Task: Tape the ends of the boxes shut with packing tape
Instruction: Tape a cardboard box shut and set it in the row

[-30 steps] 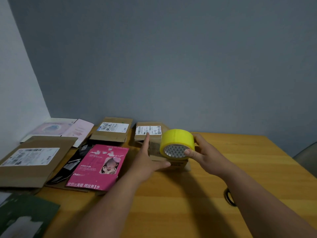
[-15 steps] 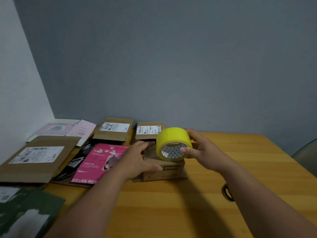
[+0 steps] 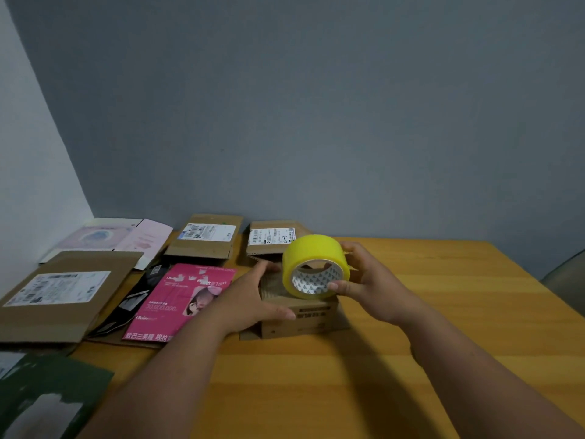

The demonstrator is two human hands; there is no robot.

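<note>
A small brown cardboard box stands on the wooden table in the middle of the view. My left hand grips its left end, thumb along the front edge and fingers over the top. My right hand holds a yellow roll of packing tape just above the box's top, thumb at the roll's core and fingers behind it. The box's top is partly hidden by the roll and my hands.
Flat boxes lie to the left: a pink printed one, a large brown one with a label, two brown labelled ones at the back, a pale pink one. A dark green sheet sits at the near left. A grey wall stands behind.
My left hand closed on the small box and drew it toward me, away from the back boxes. The tape roll in my right hand came along and sits lower over the box.
</note>
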